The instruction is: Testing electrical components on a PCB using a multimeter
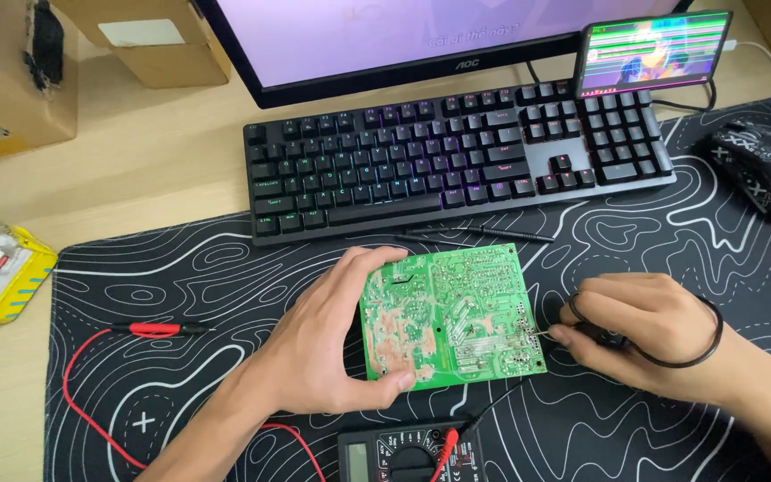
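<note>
Green rectangular circuit board (450,314), solder side up, is tilted above a black desk mat with white contour lines (180,268). Left hand (327,344) grasps its left edge; right hand (649,326) pinches a black probe (542,335) against the right edge. Likely risk: the metal tip slipping and bridging neighbouring joints. Red probe (158,329) lies unused, well apart

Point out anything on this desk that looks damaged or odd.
The small screen propped behind the keyboard shows jagged horizontal streaks across its picture, like a glitch. Nothing else stands out.
</note>
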